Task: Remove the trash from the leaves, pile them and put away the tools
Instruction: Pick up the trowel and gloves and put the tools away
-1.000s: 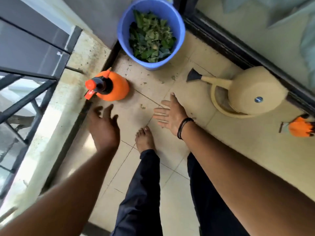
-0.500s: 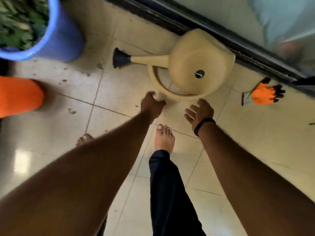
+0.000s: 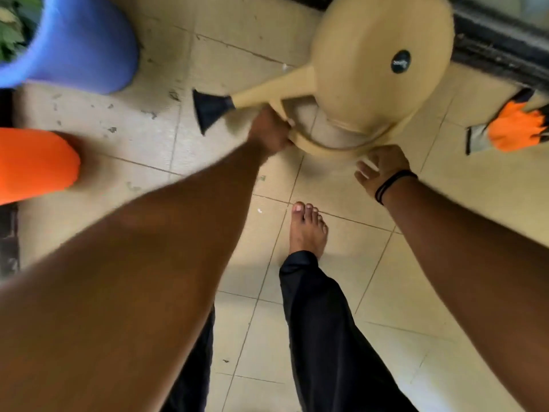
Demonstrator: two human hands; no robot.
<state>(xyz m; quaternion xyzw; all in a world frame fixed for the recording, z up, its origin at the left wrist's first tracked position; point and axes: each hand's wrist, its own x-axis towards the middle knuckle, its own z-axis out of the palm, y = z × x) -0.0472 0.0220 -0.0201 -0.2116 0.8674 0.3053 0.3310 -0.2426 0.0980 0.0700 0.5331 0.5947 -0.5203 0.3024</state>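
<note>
A beige watering can (image 3: 377,55) with a black spout head stands on the tiled floor at the top middle. My left hand (image 3: 269,132) grips its curved handle on the left side. My right hand (image 3: 381,168) hovers just below the handle's right end, fingers loosely curled, holding nothing. The blue bucket (image 3: 83,46) with green leaves in it stands at the top left. An orange sprayer bottle (image 3: 35,162) sits at the left edge. Orange and black gloves (image 3: 517,126) lie on the floor at the right.
A dark sliding-door track (image 3: 499,52) runs behind the can at the top right. Small leaf scraps (image 3: 148,114) dot the tiles near the bucket. My bare right foot (image 3: 307,230) and dark trouser legs stand below the can.
The view turned from the bucket and sprayer toward the watering can. My left hand reached the can's handle and closed on it. My right hand came close under the handle.
</note>
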